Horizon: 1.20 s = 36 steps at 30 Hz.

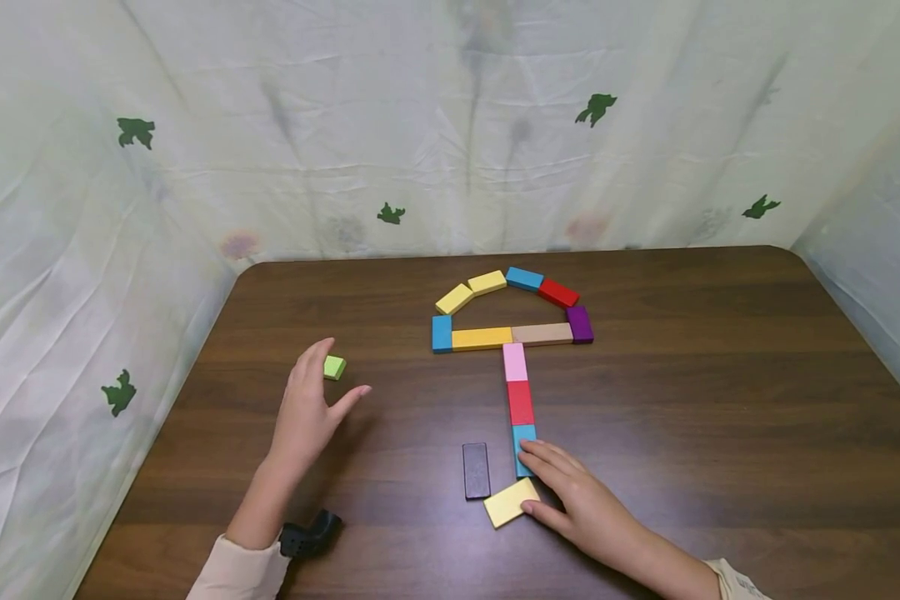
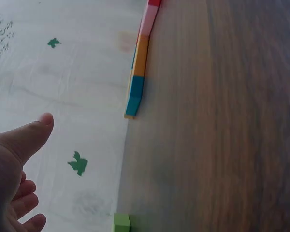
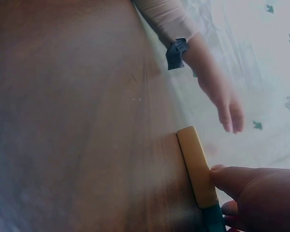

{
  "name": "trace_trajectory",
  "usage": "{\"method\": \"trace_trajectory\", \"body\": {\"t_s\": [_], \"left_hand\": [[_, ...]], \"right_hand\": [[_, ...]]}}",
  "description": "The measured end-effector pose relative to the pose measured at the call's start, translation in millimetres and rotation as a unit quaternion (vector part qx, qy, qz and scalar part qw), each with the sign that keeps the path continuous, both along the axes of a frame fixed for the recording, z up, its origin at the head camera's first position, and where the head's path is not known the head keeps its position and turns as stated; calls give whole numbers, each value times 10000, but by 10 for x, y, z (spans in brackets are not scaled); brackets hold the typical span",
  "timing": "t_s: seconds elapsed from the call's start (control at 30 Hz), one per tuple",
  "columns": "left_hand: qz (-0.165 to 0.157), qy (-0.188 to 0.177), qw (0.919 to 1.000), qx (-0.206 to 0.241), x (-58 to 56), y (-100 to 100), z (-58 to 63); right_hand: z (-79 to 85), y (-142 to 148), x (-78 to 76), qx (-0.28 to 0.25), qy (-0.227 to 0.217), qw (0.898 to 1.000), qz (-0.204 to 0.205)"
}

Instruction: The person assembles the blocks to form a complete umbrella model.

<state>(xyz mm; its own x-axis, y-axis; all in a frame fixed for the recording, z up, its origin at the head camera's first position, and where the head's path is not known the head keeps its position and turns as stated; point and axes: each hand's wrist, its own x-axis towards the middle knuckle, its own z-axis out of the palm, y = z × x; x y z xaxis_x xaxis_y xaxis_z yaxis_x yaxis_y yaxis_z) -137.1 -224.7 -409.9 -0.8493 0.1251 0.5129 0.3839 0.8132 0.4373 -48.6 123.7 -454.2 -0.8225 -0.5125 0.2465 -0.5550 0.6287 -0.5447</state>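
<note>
My right hand (image 1: 581,500) rests low at the near end of a column of blocks. Its fingertips lie on a blue block (image 1: 523,467), while the thumb touches the edge of a pale yellow block (image 1: 506,505) set at a slant just below. In the right wrist view that yellow block (image 3: 195,166) lies flat, its end against the blue one. Above the blue block, a red block (image 1: 521,403) and a pink block (image 1: 515,362) continue the column. My left hand (image 1: 306,417), raised with thumb spread, holds nothing and partly hides a green block (image 1: 334,367).
A dark block (image 1: 476,472) lies left of the column. At its far end, a yellow-orange block (image 1: 482,338) and a tan block (image 1: 542,334) form a bar under an arch of several coloured blocks, including a purple block (image 1: 581,325). A patterned cloth (image 1: 435,125) hangs behind the table.
</note>
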Motion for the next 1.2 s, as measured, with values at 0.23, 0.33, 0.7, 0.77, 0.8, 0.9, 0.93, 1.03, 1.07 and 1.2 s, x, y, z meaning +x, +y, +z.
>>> {"method": "trace_trajectory", "body": {"t_s": [0.23, 0.33, 0.7, 0.77, 0.8, 0.9, 0.93, 1.03, 1.07, 1.2], "left_hand": [[214, -387, 9983, 377, -83, -126, -79], [280, -614, 9965, 496, -114, -173, -120], [580, -1299, 9872, 726, -212, -385, -345], [644, -1414, 9849, 761, -222, -416, -383], [659, -1466, 9839, 777, -225, -428, -398], [676, -1631, 9815, 747, -231, -450, -437], [669, -1687, 9809, 702, -232, -454, -447], [632, -1841, 9795, 510, -231, -457, -463], [610, -1881, 9792, 447, -231, -454, -464], [535, -1937, 9791, 323, -237, -436, -456]], "right_hand": [[-3, 4, 0, -22, 75, 10000, -4], [-3, 7, -1, -4, 91, 10000, -23], [3, 6, -2, 35, 65, 10000, 5], [2, 2, -3, 29, 69, 10000, 15], [-1, 0, -4, 20, 77, 10000, 22], [-2, -2, -6, -1, 113, 9999, 34], [-1, -1, -6, -6, 119, 9999, 33], [0, 1, -6, -14, 114, 9999, 37], [-1, 2, -7, -20, 113, 9999, 35], [2, 8, -4, -28, 123, 9999, 15]]}}
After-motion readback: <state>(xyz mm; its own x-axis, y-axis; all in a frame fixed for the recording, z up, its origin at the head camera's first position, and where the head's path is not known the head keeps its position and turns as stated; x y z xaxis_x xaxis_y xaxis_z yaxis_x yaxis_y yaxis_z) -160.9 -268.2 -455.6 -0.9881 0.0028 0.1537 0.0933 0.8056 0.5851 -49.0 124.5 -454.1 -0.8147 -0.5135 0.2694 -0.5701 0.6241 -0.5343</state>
